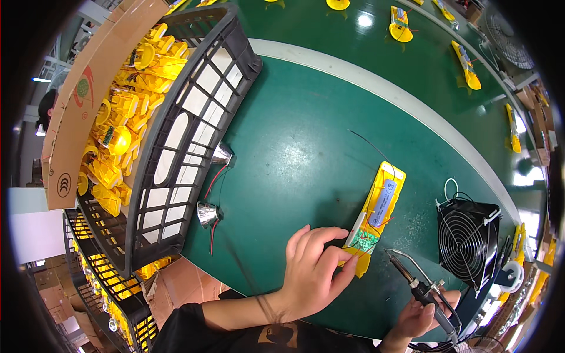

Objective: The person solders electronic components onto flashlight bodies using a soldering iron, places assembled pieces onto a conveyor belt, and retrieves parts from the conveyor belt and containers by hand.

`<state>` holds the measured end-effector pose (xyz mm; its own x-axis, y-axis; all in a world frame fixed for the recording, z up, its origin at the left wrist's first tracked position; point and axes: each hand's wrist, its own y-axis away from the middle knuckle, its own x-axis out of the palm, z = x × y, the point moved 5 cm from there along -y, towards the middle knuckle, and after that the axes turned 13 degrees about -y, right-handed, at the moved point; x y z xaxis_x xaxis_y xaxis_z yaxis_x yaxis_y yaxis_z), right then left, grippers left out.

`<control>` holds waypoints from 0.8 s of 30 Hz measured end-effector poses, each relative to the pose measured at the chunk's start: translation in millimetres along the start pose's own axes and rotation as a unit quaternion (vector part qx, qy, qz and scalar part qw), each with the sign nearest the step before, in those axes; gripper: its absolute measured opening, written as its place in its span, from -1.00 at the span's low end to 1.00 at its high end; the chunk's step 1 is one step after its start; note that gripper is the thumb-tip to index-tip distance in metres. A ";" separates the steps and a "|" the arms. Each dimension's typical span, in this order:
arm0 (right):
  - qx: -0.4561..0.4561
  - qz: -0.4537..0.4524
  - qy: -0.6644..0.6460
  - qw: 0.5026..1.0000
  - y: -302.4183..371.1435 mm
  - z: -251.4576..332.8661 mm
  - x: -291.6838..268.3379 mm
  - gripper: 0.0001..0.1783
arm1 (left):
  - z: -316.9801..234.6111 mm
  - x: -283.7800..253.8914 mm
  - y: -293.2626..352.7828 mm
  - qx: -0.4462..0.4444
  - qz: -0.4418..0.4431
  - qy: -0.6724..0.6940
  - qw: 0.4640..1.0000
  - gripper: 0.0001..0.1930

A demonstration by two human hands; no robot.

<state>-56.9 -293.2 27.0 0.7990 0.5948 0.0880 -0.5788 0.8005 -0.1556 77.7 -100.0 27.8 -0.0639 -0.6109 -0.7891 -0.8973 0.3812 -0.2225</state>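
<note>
A yellow plastic lamp housing [375,187] lies tilted on the green bench in front of me. It holds a grey-blue battery pack [385,203] and, at its near end, a small green circuit board [366,240] with thin red and black wires. My left hand [315,262] is closed at that near end, fingertips on the housing beside the board; whether a thin wire is also pinched there is hard to see. Just right of the housing, my right hand [422,315] grips a soldering iron [421,288] with a curved metal feed tube. Its tip points toward the board, apart from it.
At left, a black plastic crate [194,126] and cardboard [79,112] hold many yellow housings. Two silver reflector cups [207,214] with red wires lie beside the crate. A black fan [468,238] stands at right. More yellow housings [466,65] rest on the green surface beyond the pale rail.
</note>
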 end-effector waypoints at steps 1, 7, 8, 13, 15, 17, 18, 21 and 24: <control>0.001 0.018 -0.003 1.000 -0.4 0.2 0.9 -0.45 | -1.1 -2.1 -0.6 0.007 0.002 0.006 1.000 -0.76; -0.046 -0.022 -0.062 0.997 -9.4 12.4 -1.2 -0.49 | -19.2 -7.3 -13.9 -0.058 0.086 -0.067 0.992 -0.58; -0.052 -0.009 -0.086 0.995 -12.4 17.2 0.7 -0.51 | -19.3 -3.7 -19.1 -0.062 0.135 -0.096 0.984 -0.56; -0.099 -0.010 -0.001 0.995 -18.2 47.2 5.7 -0.66 | 3.5 -18.3 -61.3 -0.086 0.040 -0.158 0.983 -0.67; -0.099 -0.020 0.018 0.995 -20.2 51.3 4.5 -0.66 | 18.9 -19.5 -91.5 -0.092 0.000 -0.187 0.978 -0.67; -0.082 -0.022 0.077 0.993 -22.5 50.9 1.6 -0.65 | 36.0 -21.0 -129.5 -0.109 -0.045 -0.229 0.966 -0.67; -0.087 -0.024 0.069 0.994 -23.3 49.5 0.9 -0.65 | 44.6 -19.3 -152.0 -0.119 -0.055 -0.238 0.962 -0.67; -0.025 -0.012 -0.080 0.996 -23.4 38.1 -0.6 -0.65 | 76.8 -17.7 -222.4 -0.184 -0.092 -0.266 0.942 -0.65; -0.007 -0.013 -0.070 0.997 -24.9 32.0 -0.9 -0.64 | 106.0 -12.7 -288.9 -0.220 -0.123 -0.308 0.918 -0.64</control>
<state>-48.4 -311.4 62.3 0.7824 0.5794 0.2285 -0.5555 0.8151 -0.1645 384.0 -128.8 41.5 0.3014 -0.0814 -0.9500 -0.9497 -0.1147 -0.2915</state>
